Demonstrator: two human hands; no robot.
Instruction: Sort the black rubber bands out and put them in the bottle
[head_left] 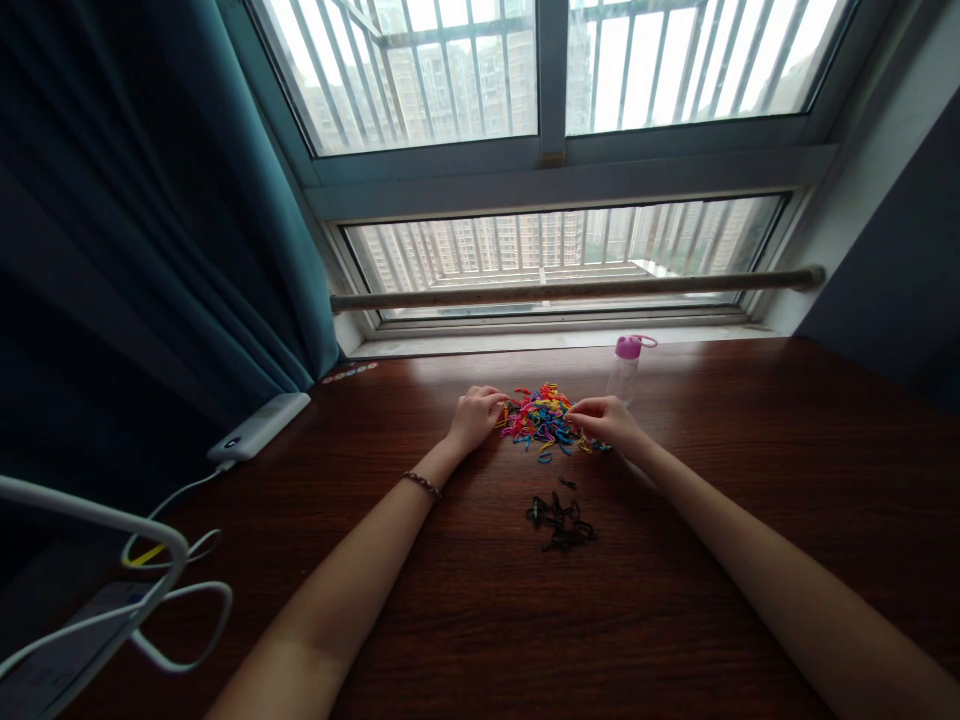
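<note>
Down at the near end, well left of the pile [541,415] of small coloured links, a bent white tube [90,508] cuts across, with a flat grey thing [82,630] under it that's too dim to make out. White cable [214,584] loops around there too, all left of the pile.

On the near side of the pile, bare table [450,620] in dark red-brown wood, then a loose heap of black links [561,522]. One stray black piece [568,483] lies between that heap and the pile. Both forearms come in either side, and the left one wears a dark bracelet [422,485], nearer than the pile.

Now the pile itself: red, yellow, blue and pink bits all jumbled. Left hand [477,415] is at its left edge, fingers curled and close together; can't tell if they've got a link. Right hand [604,418] is at its right edge, thumb and forefinger nearly meeting, but again I can't tell whether anything's pinched in there.

Out left of the pile, a white slab [259,428] sits by the blue curtain [225,200]. Just beyond the pile, to the right, is a clear bottle [624,375] with a pink cap [628,346]. Straight past the pile: pale sill [525,342], rail [577,291], barred window [553,80], then tall buildings [480,245].
</note>
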